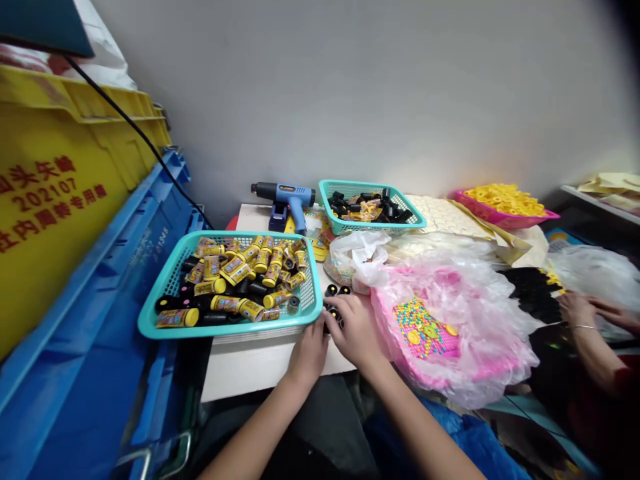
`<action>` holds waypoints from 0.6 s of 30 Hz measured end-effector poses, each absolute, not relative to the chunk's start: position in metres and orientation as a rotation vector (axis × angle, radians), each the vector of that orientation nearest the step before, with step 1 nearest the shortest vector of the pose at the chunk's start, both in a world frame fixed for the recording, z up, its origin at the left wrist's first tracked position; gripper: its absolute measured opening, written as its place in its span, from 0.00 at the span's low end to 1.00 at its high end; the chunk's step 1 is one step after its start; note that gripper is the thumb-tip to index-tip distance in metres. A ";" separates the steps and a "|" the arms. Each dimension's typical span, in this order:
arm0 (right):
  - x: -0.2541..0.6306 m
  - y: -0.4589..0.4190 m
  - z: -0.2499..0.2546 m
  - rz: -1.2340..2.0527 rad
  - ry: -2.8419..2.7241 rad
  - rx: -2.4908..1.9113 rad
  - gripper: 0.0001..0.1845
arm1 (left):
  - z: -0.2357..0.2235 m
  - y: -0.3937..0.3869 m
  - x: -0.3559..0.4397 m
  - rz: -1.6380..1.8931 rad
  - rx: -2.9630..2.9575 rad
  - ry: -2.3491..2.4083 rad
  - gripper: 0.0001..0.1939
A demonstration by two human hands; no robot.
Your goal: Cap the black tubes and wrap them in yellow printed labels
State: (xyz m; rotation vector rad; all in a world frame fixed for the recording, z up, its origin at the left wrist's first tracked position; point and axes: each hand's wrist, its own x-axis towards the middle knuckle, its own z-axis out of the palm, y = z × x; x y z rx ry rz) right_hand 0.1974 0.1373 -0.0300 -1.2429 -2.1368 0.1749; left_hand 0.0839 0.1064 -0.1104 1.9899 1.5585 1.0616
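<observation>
At the table's front, my left hand (311,348) and my right hand (353,330) meet beside the right corner of a teal basket (230,331). Between them are small black round pieces (334,315) with yellow centres. My right hand's fingers curl over these pieces. The left fingers are closed, and what they hold is mostly hidden. Just beyond stand two more black round pieces (338,290). Inside the basket lie many small yellow printed tubes (236,270) and black cylinders (257,288).
Behind stand a blue heat gun (290,195) and another teal basket (370,229) of black parts. To the right are a pink basket (387,327) lined with plastic, holding coloured beads, and a co-worker's hands (583,313). Yellow (50,143) and blue crates (90,300) line the left.
</observation>
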 end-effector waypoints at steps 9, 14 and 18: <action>0.057 0.202 -0.016 0.326 -2.749 -1.186 0.13 | -0.035 0.091 -0.058 1.045 2.051 2.050 0.16; 0.019 0.210 -0.014 0.233 -2.771 -1.284 0.08 | -0.006 0.114 -0.088 0.240 1.991 2.281 0.13; 0.044 0.201 0.002 0.257 -2.695 -1.308 0.12 | -0.005 0.120 -0.086 0.053 1.826 2.382 0.18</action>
